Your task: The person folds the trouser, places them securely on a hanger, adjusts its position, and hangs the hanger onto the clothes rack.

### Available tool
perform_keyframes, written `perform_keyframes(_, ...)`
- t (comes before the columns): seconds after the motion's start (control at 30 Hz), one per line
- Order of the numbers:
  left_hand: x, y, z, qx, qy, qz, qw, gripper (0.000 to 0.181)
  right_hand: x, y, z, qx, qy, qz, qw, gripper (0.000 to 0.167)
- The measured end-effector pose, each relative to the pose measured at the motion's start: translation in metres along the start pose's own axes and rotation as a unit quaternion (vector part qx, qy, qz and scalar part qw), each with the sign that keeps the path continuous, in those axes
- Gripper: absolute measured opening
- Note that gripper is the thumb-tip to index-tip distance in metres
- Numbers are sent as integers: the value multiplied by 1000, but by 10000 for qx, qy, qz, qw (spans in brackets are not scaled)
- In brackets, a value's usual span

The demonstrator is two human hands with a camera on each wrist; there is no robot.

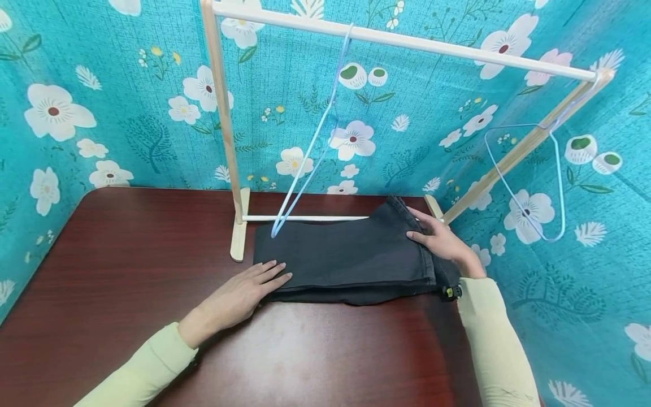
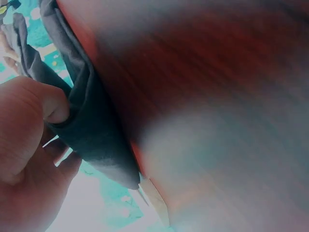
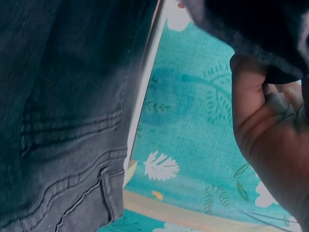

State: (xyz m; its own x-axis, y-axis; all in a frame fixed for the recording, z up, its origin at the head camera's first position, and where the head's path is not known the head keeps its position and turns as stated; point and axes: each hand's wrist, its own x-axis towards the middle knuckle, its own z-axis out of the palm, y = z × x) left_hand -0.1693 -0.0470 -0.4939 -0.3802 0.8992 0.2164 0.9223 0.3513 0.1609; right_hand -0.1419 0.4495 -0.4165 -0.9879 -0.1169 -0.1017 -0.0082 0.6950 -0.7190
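Folded black trousers (image 1: 335, 254) lie lengthwise on the table, below the clothes rack's rail. My left hand (image 1: 241, 291) is at their left end, fingers extended over the top in the head view; the left wrist view shows its thumb (image 2: 55, 104) gripping the cloth's fold. At the other end, my right hand (image 1: 441, 240) holds the raised, stitched edge of the trousers. In the right wrist view, thumb and fingers pinch a dark cloth edge (image 3: 256, 58), while seams show on the trousers (image 3: 72, 121). Part of the right fingers is hidden by cloth.
A white-railed clothes rack (image 1: 407, 40) with wooden posts stands behind the trousers. One light blue hanger (image 1: 310, 152) hangs mid-rail, its lower end over the cloth; another hanger (image 1: 559, 181) hangs at the right end. Floral curtain (image 1: 152, 113) surrounds the dark red table (image 1: 127, 254).
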Motion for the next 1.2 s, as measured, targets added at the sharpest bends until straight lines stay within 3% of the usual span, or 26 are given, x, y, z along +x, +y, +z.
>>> perform_keyframes(0.13, 3, 2, 2, 4, 15, 78, 10000, 65, -1, 10, -2, -32, -19, -44, 10000, 69)
perform_keyframes(0.3, 6, 4, 2, 73, -199, 91, 9997, 59, 1, 22, 0, 27, -581, 405, 9975, 59)
perform_keyframes(0.5, 10, 7, 2, 79, -341, 116, 9993, 55, 4, 38, 3, -362, -1361, 1289, 9816, 64)
perform_keyframes(0.63, 11, 9, 3, 63, -440, 104, 9990, 52, 6, 45, 8, -110, -1707, 1531, 9733, 63)
perform_keyframes(0.9, 10, 8, 4, -102, -515, 27, 9986, 47, -2, 41, 8, 128, -1722, 2044, 9635, 83)
perform_keyframes(1.2, 13, 8, 4, -186, -553, 2, 9983, 47, -4, 53, 8, -63, -1566, 1700, 9729, 80)
